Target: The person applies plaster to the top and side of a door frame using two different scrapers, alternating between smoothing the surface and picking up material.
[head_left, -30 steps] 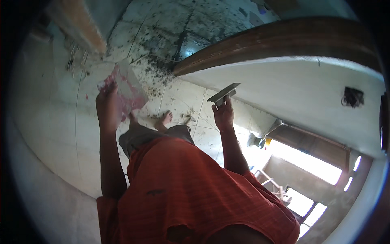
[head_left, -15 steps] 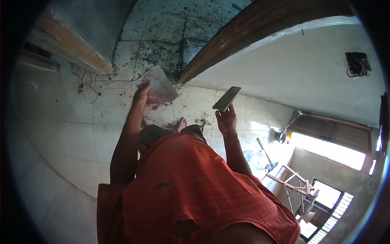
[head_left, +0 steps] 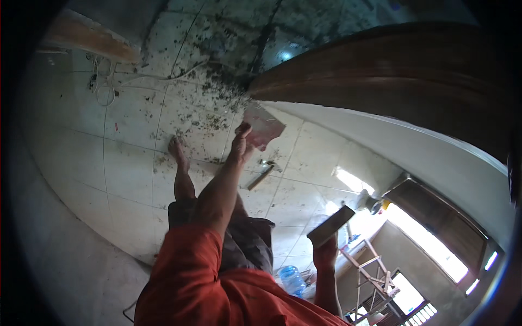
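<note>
My left hand (head_left: pixel 243 142) grips a thin, flat board (head_left: pixel 267 127), greyish with reddish smears, by its near edge. The board is held out in front of me near the foot of the brown wooden frame (head_left: pixel 380 70). Lower down on the right, my right hand (head_left: pixel 325 252) is closed on a flat, rectangular trowel (head_left: pixel 331 225). Its blade is tilted and faces up toward me; the handle is hidden behind the blade. A hammer (head_left: pixel 262 177) with a wooden handle lies on the tiles below the board.
Dark debris (head_left: pixel 212 108) is scattered over the tiled floor. A pale cable (head_left: pixel 106 98) lies coiled at the left. A pale wall (head_left: pixel 348 130) runs along the right. Behind my right side are a blue water jug (head_left: pixel 292 280) and a wooden trestle (head_left: pixel 375 274).
My left hand has swung to the right with the board. My right hand has dropped lower and back with the trowel. The view has turned, and the hammer now shows fully.
</note>
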The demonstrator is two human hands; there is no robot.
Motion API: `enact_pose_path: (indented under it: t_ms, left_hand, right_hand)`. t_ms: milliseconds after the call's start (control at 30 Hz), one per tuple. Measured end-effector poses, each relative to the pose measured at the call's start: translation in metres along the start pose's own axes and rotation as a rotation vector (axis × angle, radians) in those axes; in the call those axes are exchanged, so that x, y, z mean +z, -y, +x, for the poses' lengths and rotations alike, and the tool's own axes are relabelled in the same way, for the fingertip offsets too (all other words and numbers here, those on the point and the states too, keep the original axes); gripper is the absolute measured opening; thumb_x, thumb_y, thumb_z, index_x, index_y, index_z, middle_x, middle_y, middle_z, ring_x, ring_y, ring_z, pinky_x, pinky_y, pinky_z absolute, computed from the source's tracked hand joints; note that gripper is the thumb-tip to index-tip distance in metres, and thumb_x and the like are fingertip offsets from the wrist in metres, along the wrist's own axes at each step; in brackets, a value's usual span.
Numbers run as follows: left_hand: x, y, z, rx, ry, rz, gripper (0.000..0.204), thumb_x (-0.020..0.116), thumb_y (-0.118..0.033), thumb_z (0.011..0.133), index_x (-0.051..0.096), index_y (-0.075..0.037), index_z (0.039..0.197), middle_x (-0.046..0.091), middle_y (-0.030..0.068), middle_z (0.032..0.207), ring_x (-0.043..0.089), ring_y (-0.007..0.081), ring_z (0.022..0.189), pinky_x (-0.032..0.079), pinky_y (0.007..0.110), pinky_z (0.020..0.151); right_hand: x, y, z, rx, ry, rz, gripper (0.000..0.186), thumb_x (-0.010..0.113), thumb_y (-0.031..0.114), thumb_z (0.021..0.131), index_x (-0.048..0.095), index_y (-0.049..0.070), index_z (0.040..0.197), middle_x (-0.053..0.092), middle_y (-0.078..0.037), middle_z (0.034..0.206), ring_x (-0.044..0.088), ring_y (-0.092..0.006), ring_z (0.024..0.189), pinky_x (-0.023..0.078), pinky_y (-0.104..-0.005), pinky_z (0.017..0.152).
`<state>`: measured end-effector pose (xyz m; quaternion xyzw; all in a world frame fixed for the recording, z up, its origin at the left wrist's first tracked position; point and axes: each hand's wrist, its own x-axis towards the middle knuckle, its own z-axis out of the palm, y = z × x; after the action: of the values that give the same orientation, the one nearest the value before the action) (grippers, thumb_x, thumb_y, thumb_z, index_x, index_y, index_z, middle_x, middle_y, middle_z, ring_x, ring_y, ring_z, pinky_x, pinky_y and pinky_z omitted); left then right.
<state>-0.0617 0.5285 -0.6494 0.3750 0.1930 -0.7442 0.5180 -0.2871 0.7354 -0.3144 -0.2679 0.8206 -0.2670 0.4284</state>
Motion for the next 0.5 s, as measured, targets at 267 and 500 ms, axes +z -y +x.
enact_pose_path:
  t_ms: [267,500]
  left_hand:
    - [-0.080,0.006,0.106,-0.035,-0.005,-0.073,0.018,0.068,-0.009,0.080,0.064,-0.015,0.096,0.065,-0.0032,0.094,0.063,0.0143,0.086,0.053,0.032,0.074]
    - [-0.150,0.024,0.227,-0.081,0.133,-0.025,0.018,0.072,-0.004,0.086,0.065,-0.018,0.094,0.067,-0.0047,0.093,0.064,0.0115,0.090,0.055,0.030,0.077]
  right_hand:
    - [0.119,-0.115,0.111,-0.014,0.117,-0.354,0.040,0.062,0.020,0.094,0.052,0.010,0.132,0.060,-0.009,0.124,0.061,-0.0257,0.109,0.050,-0.0459,0.091]
    - [0.235,-0.161,0.199,-0.124,0.185,0.354,0.049,0.060,0.036,0.094,0.052,0.009,0.134,0.062,-0.007,0.123,0.054,-0.0279,0.119,0.043,-0.0480,0.103]
